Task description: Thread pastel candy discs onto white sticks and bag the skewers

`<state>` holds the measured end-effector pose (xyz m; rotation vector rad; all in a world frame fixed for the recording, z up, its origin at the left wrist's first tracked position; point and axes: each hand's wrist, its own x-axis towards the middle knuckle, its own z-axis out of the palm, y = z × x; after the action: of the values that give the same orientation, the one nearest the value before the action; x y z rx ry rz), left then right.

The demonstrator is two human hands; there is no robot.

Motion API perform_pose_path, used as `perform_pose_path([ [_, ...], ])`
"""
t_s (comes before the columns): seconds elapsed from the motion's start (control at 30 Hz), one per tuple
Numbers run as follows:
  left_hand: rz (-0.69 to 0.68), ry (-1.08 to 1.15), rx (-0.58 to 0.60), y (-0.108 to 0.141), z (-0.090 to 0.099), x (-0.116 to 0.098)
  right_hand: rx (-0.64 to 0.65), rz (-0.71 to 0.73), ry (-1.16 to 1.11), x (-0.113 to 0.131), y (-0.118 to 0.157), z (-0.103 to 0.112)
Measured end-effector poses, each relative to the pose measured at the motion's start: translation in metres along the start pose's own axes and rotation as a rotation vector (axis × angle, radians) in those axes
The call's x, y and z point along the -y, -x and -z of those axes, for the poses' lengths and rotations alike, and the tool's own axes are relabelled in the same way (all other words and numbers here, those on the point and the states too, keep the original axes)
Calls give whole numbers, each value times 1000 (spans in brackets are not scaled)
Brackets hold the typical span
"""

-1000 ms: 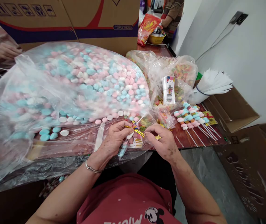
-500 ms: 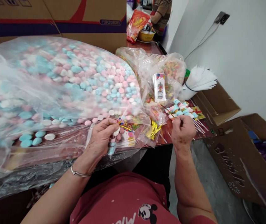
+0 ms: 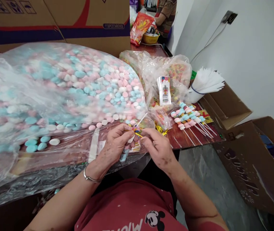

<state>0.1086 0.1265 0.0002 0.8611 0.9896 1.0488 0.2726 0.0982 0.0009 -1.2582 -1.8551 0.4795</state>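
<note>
My left hand [image 3: 116, 144] is closed around a marshmallow skewer [image 3: 124, 155] in clear wrapping. Blue and white pieces show below my fingers, and its white stick points up to the right. At the gathered neck of the wrapping lies a gold twist tie [image 3: 139, 135]. My right hand [image 3: 159, 147] has come close beside it, with thumb and fingertips pinched at the tie's end. Partly behind my right hand is a small heap of gold twist ties [image 3: 160, 127]. Several marshmallow skewers [image 3: 187, 117] lie piled to the right.
A large clear bag of marshmallows [image 3: 91, 83] covers the table's left, with loose marshmallows [image 3: 31, 148] in front. Printed wrappers [image 3: 164, 91] rest against bags of gummy candy [image 3: 179, 69]. A tub of white sticks [image 3: 206, 81] and open cardboard boxes [image 3: 243, 166] stand right. Another person [image 3: 166, 16] is behind.
My right hand has moved left from beside the piled skewers to the tie at my left hand. The thin strip it held there no longer shows. My left hand has shifted slightly right with the skewer.
</note>
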Motion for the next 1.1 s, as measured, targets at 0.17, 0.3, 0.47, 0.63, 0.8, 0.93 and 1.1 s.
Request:
perform_pose_path([
  [0.17, -70, -82, -21, 0, 2, 0, -55, 136, 214, -1, -4, -29],
  [0.3, -85, -181, -43, -5, 9, 4, -31, 400, 552, -3, -11, -24],
  [0.47, 36, -377, 185, -11, 19, -8, 223, 772, 576, 0, -27, -5],
  [0.63, 406, -546, 640, -13, 25, -18, 581, 919, 470, 4, -38, 8],
  [0.8, 539, -524, 756, -15, 24, -12, 770, 845, 505, 14, -34, 18],
  [0.93, 535, -592, 740, -14, 20, -16, 693, 673, 578, 22, -21, 19],
  [1.1, -4, -1082, 477, -9, 10, -13, 550, 408, 714, 23, -14, -2],
])
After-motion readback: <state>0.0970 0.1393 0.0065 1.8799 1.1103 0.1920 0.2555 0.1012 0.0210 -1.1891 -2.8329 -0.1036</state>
